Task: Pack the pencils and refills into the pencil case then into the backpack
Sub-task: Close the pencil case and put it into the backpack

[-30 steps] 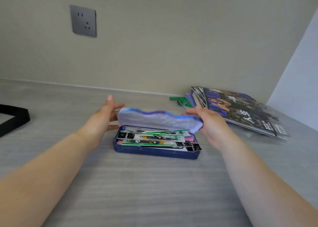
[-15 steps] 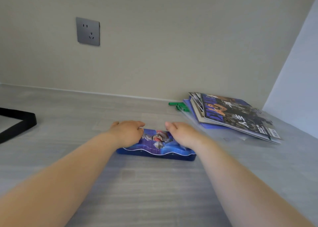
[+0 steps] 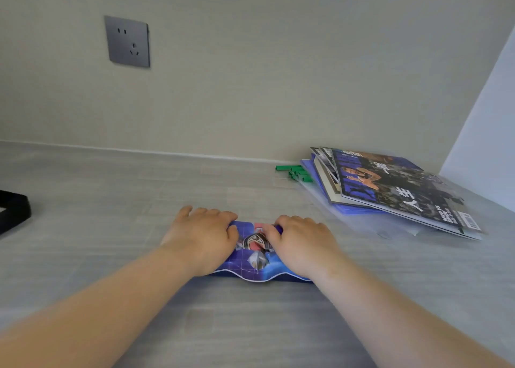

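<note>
Blue, picture-printed lid of the pencil case (image 3: 257,259), lying shut and flat on the grey wood-grain desk (image 3: 111,200), directly in front of the person and well apart from the wall. The left hand (image 3: 204,235) and right hand (image 3: 302,242) rest palm-down on the lid, one toward each end, fingers loosely curled over its far edge; neither grips the case, both bear down on it. The paired placement probably spreads pressure along the whole lid so that it seats evenly over its contents, which are hidden. The case's long axis runs left to right, roughly parallel to the wall, its wavy front edge toward the person. To the right, well apart, lies a stack of magazines (image 3: 395,189) with green sticks (image 3: 295,171) just beside it. A black strap (image 3: 14,211) at the left edge may belong to the backpack; this cannot be confirmed.
</note>
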Available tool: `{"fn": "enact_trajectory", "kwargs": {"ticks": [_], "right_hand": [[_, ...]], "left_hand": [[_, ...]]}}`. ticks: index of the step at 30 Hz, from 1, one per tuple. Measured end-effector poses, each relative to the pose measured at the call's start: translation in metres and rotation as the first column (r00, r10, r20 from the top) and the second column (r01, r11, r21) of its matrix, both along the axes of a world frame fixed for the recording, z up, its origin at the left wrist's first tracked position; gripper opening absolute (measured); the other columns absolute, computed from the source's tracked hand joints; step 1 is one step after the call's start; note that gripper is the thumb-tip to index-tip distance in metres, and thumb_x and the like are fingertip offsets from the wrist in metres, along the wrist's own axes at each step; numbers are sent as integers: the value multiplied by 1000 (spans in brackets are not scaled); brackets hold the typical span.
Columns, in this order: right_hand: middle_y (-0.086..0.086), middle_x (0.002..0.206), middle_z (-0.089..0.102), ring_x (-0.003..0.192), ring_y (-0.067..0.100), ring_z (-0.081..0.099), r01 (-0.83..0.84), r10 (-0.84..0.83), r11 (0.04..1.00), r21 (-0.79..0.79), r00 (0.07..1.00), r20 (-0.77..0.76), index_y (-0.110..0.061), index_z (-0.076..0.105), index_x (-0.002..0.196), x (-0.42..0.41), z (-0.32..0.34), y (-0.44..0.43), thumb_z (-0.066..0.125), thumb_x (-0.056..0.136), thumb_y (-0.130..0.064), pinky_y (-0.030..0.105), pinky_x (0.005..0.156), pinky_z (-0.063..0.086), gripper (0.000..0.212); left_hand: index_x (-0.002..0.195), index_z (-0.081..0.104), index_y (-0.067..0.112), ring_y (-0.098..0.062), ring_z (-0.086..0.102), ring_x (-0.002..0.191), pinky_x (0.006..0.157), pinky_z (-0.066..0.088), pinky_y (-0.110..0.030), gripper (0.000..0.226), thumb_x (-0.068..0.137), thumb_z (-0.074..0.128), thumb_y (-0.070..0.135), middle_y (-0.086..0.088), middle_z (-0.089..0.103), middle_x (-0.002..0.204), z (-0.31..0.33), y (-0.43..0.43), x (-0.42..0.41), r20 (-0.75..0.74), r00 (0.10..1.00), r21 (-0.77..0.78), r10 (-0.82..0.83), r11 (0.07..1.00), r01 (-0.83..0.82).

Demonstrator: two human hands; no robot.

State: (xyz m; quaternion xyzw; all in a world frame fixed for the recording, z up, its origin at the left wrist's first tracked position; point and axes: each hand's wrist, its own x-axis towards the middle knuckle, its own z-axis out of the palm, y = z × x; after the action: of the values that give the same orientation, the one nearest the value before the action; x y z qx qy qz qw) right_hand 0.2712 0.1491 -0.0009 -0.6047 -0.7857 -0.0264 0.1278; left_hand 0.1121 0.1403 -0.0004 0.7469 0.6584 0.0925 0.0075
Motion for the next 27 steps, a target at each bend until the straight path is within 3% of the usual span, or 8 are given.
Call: {"fn": "enact_trajectory", "kwargs": {"ticks": [4, 13, 16, 20, 22, 24, 27], "right_hand": [[17, 105, 61, 98, 33, 52, -64, 62, 982, 176, 998, 17, -8, 50, 101, -4, -6, -3, 27, 92, -33, 37, 78, 32, 35], [13, 104, 64, 94, 30, 54, -97, 111, 973, 209, 992, -56, -12, 50, 105, -1, -11, 0, 30, 90, -35, 34, 74, 32, 33], [13, 106, 65, 98, 32, 53, -39, 64, 983, 179, 989, -136, -13, 49, 110, -3, -4, -7, 37, 89, -40, 36, 80, 37, 36], [5, 112, 64, 108, 26, 50, -53, 147, 948, 313, 948, -284, -16, 56, 110, 4, 3, -24, 49, 84, -34, 32, 92, 32, 32], [1, 111, 64, 108, 22, 50, -145, 215, 957, 250, 935, -282, -20, 58, 107, 12, 4, -34, 56, 80, -39, 28, 90, 30, 34], [-3, 117, 59, 112, 18, 47, -249, 266, 963, 100, 931, -248, -26, 53, 115, 20, 5, -42, 64, 71, -46, 26, 93, 30, 49], [-5, 132, 48, 123, 15, 39, -301, 296, 954, -8, 942, -157, -30, 38, 128, 25, 8, -47, 70, 65, -47, 26, 102, 26, 72]], "left_hand": [[137, 30, 29, -15, 35, 132, 113, 18, -33, 44, 94, 22, 35, 6, 42, 143, -8, 0, 0, -10, 999, 81, -34, 996, 35], [138, 29, 30, -14, 35, 132, 108, 24, -30, 45, 94, 26, 37, 8, 39, 145, -10, 3, -2, 63, 995, 106, -74, 992, 67], [134, 38, 28, -15, 40, 129, 106, 28, -29, 44, 91, 37, 40, 8, 43, 142, -9, -2, -3, 155, 984, 168, -85, 984, 59], [129, 46, 23, -16, 40, 129, 106, 29, -25, 50, 83, 57, 41, 3, 44, 142, -7, -17, -14, 372, 920, 206, -122, 977, 47], [133, 41, 26, -12, 29, 135, 108, 22, -19, 67, 74, 71, 38, 2, 32, 148, -9, -28, -31, 462, 871, 81, -169, 986, 149], [138, 31, 29, -9, 21, 139, 105, 18, -15, 86, 67, 79, 32, 3, 18, 153, -8, -37, -44, 482, 858, -50, -177, 972, 229], [138, 33, 24, -9, 24, 138, 103, 19, -12, 85, 66, 80, 24, 1, 18, 153, -8, -40, -48, 502, 849, -22, -166, 979, 204]]}}
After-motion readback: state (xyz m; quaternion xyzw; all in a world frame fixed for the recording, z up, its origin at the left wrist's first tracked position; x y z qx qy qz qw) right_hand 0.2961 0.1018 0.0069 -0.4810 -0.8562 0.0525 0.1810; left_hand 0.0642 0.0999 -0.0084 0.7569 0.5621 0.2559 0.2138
